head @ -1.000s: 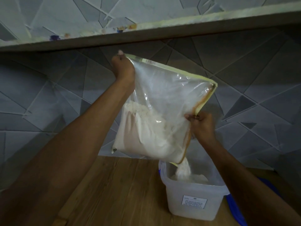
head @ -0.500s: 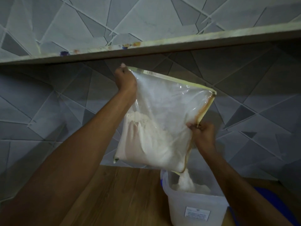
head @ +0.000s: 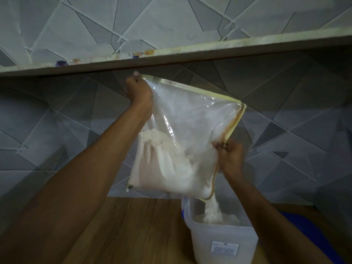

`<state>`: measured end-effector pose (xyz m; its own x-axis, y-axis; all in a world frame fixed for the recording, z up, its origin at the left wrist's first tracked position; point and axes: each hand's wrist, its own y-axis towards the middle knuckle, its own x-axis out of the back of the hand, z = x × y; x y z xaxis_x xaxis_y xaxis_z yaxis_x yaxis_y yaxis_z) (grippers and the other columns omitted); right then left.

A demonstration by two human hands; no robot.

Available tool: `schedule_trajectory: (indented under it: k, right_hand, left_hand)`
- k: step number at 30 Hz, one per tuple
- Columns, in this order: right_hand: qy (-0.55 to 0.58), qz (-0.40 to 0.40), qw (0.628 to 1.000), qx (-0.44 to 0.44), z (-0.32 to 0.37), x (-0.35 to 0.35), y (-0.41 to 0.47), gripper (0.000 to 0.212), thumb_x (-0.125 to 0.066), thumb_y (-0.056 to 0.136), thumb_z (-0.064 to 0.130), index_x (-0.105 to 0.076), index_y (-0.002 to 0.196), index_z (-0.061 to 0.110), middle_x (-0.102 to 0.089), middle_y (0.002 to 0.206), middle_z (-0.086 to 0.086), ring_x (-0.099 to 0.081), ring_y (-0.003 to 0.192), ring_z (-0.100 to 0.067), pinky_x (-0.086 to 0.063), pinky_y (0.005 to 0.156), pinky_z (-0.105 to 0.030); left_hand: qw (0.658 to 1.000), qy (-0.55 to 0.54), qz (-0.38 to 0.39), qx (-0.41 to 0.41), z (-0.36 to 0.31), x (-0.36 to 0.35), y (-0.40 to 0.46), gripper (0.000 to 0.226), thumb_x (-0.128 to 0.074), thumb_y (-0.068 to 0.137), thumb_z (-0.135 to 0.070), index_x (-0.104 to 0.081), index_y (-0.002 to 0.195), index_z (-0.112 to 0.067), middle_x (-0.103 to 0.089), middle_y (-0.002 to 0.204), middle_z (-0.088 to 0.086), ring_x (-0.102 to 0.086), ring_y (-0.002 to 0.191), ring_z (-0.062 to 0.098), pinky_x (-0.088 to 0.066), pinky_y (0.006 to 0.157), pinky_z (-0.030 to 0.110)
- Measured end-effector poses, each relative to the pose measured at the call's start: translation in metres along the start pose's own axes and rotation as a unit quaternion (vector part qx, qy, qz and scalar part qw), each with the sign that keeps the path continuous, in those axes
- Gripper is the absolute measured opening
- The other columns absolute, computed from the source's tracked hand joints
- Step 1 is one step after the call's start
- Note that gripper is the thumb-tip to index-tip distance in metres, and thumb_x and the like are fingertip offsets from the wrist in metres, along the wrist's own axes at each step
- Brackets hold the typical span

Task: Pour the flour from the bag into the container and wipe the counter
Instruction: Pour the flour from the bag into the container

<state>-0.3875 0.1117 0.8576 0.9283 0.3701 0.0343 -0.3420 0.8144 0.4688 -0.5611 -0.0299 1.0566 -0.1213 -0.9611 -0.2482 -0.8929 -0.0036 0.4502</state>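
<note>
Your left hand (head: 139, 90) grips the bag's (head: 182, 134) raised corner, right hand (head: 229, 156) pinches its zip edge, flour (head: 212, 208) falling into the tub (head: 221, 242) on the table (head: 129, 231), apparently part-filled.

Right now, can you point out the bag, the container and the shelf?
bag (head: 190, 115): head view, on its clear upper panel.
container (head: 224, 237): head view, on its front wall above the label.
shelf (head: 190, 52): head view, on its pale front edge.

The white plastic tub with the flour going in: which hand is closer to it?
Right. The right hand pinches the clear flour bag's zipper edge just above the white plastic tub. The left hand grips the bag's top corner, up near the shelf.
</note>
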Motion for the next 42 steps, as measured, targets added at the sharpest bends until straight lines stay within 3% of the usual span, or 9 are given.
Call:
schedule_trajectory:
  k: [5,12,15,18,22,25,31,36,42]
  right_hand:
    - [-0.01,0.026,1.0,-0.005,0.005,-0.002,-0.005,0.024,-0.08,0.081,0.016,-0.07,0.082,-0.005,-0.073,0.076,-0.019,-0.071,0.072,-0.027,-0.057,0.068,-0.045]
    - [-0.01,0.024,0.999,-0.021,-0.003,-0.003,-0.005,0.016,-0.08,0.081,0.015,-0.073,0.081,0.0,-0.074,0.075,-0.011,-0.068,0.067,-0.017,-0.057,0.066,-0.04]
    - [-0.016,0.016,0.999,-0.036,-0.003,0.0,-0.002,0.013,-0.08,0.082,0.02,-0.073,0.08,0.009,-0.074,0.076,-0.008,-0.072,0.072,-0.022,-0.059,0.069,-0.043]
    - [-0.024,0.092,0.995,0.002,0.002,-0.002,-0.006,0.019,-0.079,0.081,0.008,-0.068,0.081,0.025,-0.071,0.078,0.011,-0.066,0.07,0.003,-0.055,0.069,-0.03]
    - [-0.01,0.06,0.998,-0.01,-0.004,0.003,-0.001,0.012,-0.078,0.083,0.014,-0.069,0.076,0.011,-0.068,0.058,0.01,-0.061,0.054,0.003,-0.052,0.057,-0.03]
    - [-0.019,0.088,0.996,0.014,0.004,-0.001,-0.004,0.019,-0.079,0.081,0.004,-0.068,0.086,0.019,-0.067,0.076,0.021,-0.062,0.063,0.015,-0.052,0.063,-0.013]
    - [-0.041,0.078,0.995,0.035,0.007,-0.006,-0.003,0.012,-0.079,0.08,0.007,-0.07,0.083,0.015,-0.071,0.079,0.005,-0.07,0.076,-0.015,-0.059,0.078,-0.042]
    - [-0.048,0.088,0.993,0.057,0.013,-0.008,-0.007,0.012,-0.078,0.08,0.004,-0.073,0.088,0.011,-0.071,0.081,0.007,-0.07,0.082,-0.016,-0.059,0.081,-0.043]
    - [-0.046,0.092,0.991,0.084,0.011,-0.005,-0.005,0.009,-0.077,0.078,0.005,-0.073,0.083,0.011,-0.075,0.086,-0.003,-0.072,0.082,-0.02,-0.06,0.076,-0.048]
  left_hand:
    - [1.0,-0.006,0.001,0.008,0.005,0.002,-0.004,0.032,-0.035,0.108,-0.026,-0.055,0.104,-0.001,-0.041,0.075,-0.007,-0.044,0.085,0.013,-0.037,0.078,0.023]
    - [1.0,0.01,0.003,-0.003,0.011,0.004,-0.006,0.036,-0.034,0.108,-0.028,-0.056,0.111,0.001,-0.06,0.1,0.014,-0.055,0.094,0.022,-0.04,0.082,0.025]
    - [1.0,0.009,0.008,-0.001,0.009,-0.001,-0.006,0.032,-0.034,0.108,-0.027,-0.056,0.105,-0.004,-0.049,0.085,-0.002,-0.049,0.089,0.015,-0.039,0.081,0.025]
    - [0.999,0.018,0.027,-0.012,0.007,-0.008,-0.013,0.027,-0.034,0.108,-0.027,-0.051,0.092,-0.013,-0.053,0.083,-0.001,-0.054,0.089,0.02,-0.041,0.081,0.028]
    - [0.999,0.038,0.021,-0.029,0.006,-0.013,-0.009,0.039,-0.034,0.107,-0.025,-0.055,0.112,0.008,-0.06,0.117,0.026,-0.058,0.111,0.037,-0.037,0.076,0.026]
    - [0.999,0.036,0.035,-0.019,0.006,-0.015,-0.012,0.031,-0.033,0.107,-0.028,-0.053,0.104,-0.005,-0.057,0.092,0.006,-0.056,0.092,0.026,-0.038,0.078,0.025]
    - [0.998,0.039,0.031,-0.03,0.005,-0.015,-0.012,0.028,-0.033,0.107,-0.03,-0.05,0.098,-0.009,-0.058,0.098,0.012,-0.05,0.086,0.018,-0.042,0.079,0.028]
    - [0.998,0.044,0.03,-0.018,0.006,-0.016,-0.011,0.027,-0.033,0.106,-0.034,-0.043,0.088,-0.018,-0.054,0.088,0.002,-0.058,0.093,0.024,-0.049,0.092,0.037]
    - [0.997,0.041,0.034,-0.047,-0.001,-0.017,-0.014,0.032,-0.033,0.107,-0.029,-0.055,0.108,-0.005,-0.051,0.086,-0.003,-0.056,0.09,0.019,-0.042,0.079,0.027]
